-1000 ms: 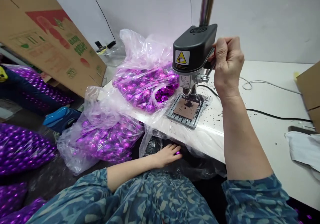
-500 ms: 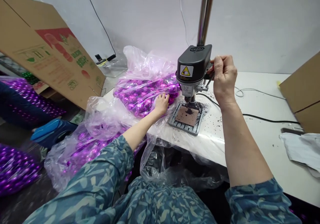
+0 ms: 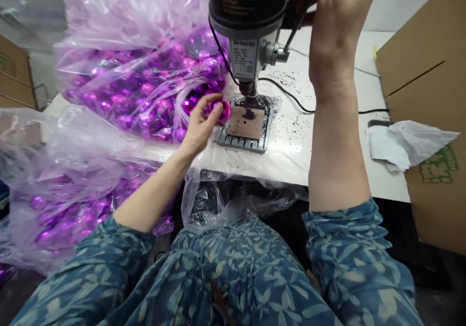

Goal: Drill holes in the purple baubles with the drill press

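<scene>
The single head view looks forward and steeply down from above the patterned blue sleeves, close over the white flat-topped desk (image 3: 291,146), black-and-silver drill press (image 3: 247,30) near twelve o'clock.

Directly in front of the drill press (image 3: 249,6), we have a way in over the table's (image 3: 287,163) front strip, though clear film (image 3: 240,202) drapes its edge. Left of the press, the bag of purple balls (image 3: 138,90) crowds us, and our left hand (image 3: 200,127), holding a purple ball (image 3: 223,111), fills the narrow gap. Right of it, our right hand (image 3: 338,10) on the lever (image 3: 295,31) and our forearm (image 3: 337,146) block passage; bare tabletop lies between press and forearm.
</scene>
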The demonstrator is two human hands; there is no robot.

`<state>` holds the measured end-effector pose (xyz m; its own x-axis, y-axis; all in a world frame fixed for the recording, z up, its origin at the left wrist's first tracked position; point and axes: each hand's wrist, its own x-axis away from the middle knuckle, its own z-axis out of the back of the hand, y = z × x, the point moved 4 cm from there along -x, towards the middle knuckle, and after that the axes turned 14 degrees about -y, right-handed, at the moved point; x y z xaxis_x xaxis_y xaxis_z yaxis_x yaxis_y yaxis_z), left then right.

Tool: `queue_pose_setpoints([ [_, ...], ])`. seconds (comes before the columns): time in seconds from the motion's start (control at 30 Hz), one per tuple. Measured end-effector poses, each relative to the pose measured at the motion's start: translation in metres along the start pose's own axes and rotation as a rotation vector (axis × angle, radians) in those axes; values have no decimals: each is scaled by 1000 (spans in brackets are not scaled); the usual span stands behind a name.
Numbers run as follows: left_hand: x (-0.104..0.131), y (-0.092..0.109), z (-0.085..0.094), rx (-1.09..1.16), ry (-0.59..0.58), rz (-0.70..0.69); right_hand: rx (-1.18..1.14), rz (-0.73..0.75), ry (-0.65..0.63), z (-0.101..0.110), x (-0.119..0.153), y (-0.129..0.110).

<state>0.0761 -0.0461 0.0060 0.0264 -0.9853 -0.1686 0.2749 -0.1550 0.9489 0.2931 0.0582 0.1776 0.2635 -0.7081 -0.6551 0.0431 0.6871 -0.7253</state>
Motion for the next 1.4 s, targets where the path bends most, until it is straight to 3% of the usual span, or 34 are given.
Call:
queue_pose_setpoints([
  [0.1, 20, -1, -29, 605, -90, 229, -108, 180, 12, 1, 4, -10],
  [0.17, 25, -2, -42, 880, -102, 343, -153, 226, 20, 2, 7, -13],
  [0.27, 24, -4, -48, 1097, -102, 446, -137, 205, 20, 2, 9, -12],
  [0.37, 21, -8, -47, 1152, -118, 493, -130, 197, 42, 4, 9, -9],
  [0.57, 18, -16, -38, 1091, -136, 431, -108, 193, 62, 6, 6, -3],
  [0.83, -4, -35, -30, 473, -157, 113, -143, 226, 68, 4, 7, -6],
  [1.03, -30, -58, -38, 313, -152, 78, -105, 206, 64, 5, 5, -2],
  [1.4, -35, -48, -50, 35, -137, 33, -102, 226, 87, 4, 8, -5],
])
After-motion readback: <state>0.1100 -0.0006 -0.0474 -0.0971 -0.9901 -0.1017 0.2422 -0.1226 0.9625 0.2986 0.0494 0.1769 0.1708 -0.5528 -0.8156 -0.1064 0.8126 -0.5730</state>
